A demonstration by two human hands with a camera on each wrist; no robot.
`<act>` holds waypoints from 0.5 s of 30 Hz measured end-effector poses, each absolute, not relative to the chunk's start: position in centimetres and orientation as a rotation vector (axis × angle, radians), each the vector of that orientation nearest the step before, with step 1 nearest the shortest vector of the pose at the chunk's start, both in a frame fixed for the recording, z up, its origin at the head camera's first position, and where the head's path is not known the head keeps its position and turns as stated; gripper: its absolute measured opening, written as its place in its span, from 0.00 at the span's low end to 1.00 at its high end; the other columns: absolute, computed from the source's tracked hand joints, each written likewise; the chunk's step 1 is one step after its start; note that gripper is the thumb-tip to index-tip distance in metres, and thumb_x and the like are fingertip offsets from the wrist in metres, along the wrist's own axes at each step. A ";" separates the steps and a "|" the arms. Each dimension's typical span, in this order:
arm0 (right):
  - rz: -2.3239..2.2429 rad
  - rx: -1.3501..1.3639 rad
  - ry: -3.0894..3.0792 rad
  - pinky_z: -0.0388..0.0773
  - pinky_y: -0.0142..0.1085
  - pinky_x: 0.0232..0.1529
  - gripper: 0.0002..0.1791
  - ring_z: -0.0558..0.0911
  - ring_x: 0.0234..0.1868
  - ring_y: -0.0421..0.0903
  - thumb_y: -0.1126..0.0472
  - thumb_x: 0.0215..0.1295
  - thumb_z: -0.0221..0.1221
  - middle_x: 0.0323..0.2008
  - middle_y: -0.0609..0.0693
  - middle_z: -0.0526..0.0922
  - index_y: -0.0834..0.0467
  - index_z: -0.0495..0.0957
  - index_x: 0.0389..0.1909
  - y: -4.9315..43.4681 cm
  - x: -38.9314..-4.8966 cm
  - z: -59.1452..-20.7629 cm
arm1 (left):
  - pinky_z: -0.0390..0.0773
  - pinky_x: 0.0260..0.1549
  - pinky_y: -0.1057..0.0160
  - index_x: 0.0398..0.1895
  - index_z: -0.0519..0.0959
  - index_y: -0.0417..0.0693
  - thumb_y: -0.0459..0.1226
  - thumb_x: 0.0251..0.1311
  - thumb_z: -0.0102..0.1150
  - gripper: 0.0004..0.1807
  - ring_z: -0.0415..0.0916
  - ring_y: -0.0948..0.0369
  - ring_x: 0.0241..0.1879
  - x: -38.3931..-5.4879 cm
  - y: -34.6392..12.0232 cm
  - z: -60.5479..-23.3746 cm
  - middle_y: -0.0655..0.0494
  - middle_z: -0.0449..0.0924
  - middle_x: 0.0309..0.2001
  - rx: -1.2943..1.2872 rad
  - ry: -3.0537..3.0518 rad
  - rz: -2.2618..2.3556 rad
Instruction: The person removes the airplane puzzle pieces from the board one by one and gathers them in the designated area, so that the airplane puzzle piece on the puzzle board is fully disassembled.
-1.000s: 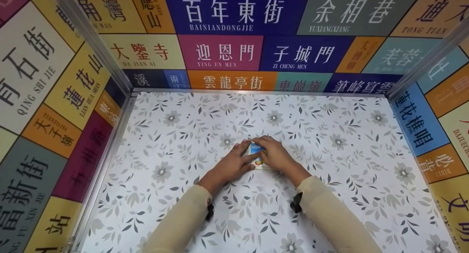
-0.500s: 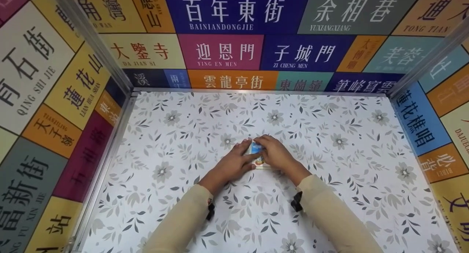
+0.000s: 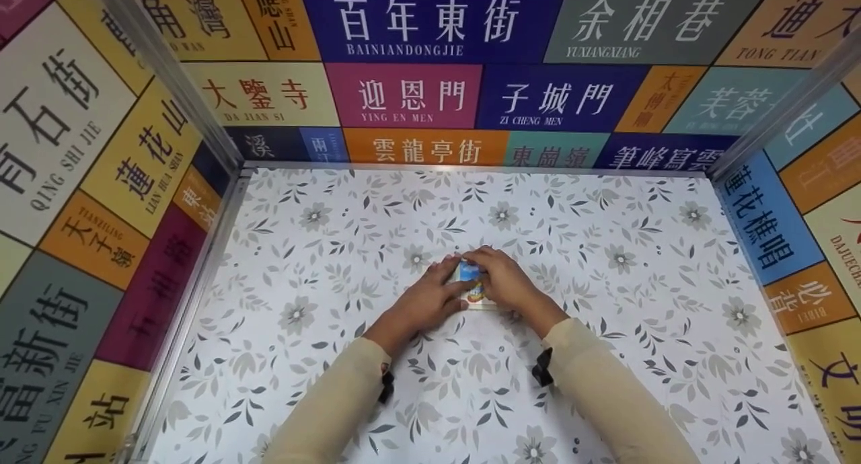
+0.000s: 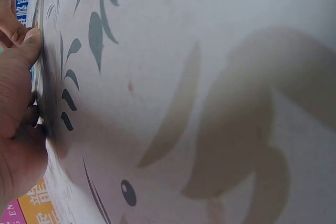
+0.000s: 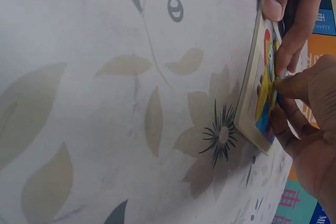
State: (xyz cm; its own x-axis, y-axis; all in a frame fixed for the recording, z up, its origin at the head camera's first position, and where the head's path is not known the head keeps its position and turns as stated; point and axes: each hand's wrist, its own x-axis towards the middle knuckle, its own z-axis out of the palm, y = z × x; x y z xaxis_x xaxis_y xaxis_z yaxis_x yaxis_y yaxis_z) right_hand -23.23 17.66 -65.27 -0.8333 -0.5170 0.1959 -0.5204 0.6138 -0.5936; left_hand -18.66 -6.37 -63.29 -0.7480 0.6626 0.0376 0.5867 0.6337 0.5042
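Note:
A small wooden picture puzzle board [image 5: 249, 90] with a pale frame and a blue, yellow and red picture lies flat on the table. My left hand [image 3: 427, 302] grips its left side, thumb at the near edge, one finger reaching over the picture. From the right, my right hand [image 3: 508, 282] covers part of the board. In the right wrist view, its thumb and fingers are bent and pinch a yellow puzzle piece [image 5: 264, 96] in the picture. The left wrist view shows the left hand low against the table, with the board mostly hidden.
A white tabletop [image 3: 323, 262] with grey flowers and leaves spreads around the hands. Panels with coloured street-name signs [image 3: 403, 94] enclose it at the back, left and right. Clear rails [image 3: 430, 166] run along the table's edges.
The right hand's fingers have shifted very slightly over the picture. Both hands stay at the board, which lies in nearly the same place.

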 end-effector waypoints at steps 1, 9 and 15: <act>1.041 0.913 -2.798 0.83 0.51 0.61 0.38 0.84 0.57 0.57 0.77 0.60 0.59 0.59 0.52 0.86 0.50 0.83 0.71 17.9 -23.7 -66.3 | 0.58 0.86 0.36 0.82 0.75 0.56 0.46 0.84 0.58 0.28 0.52 0.37 0.88 -18.6 -6.4 -63.3 0.34 0.53 0.88 1.042 2.700 0.756; 1.061 1.035 -2.641 0.85 0.53 0.60 0.37 0.85 0.54 0.59 0.81 0.61 0.56 0.55 0.56 0.86 0.51 0.84 0.68 17.3 -22.3 -64.0 | 0.56 0.87 0.37 0.83 0.74 0.55 0.47 0.84 0.57 0.28 0.51 0.37 0.89 -18.5 -6.5 -63.0 0.36 0.52 0.89 1.031 2.667 0.785; 0.883 0.969 -2.811 0.81 0.60 0.56 0.35 0.80 0.52 0.62 0.83 0.61 0.60 0.55 0.59 0.84 0.56 0.84 0.68 16.5 -21.5 -61.4 | 0.55 0.87 0.37 0.83 0.73 0.55 0.48 0.84 0.56 0.29 0.51 0.38 0.89 -18.6 -6.5 -62.8 0.35 0.51 0.89 1.030 2.673 0.756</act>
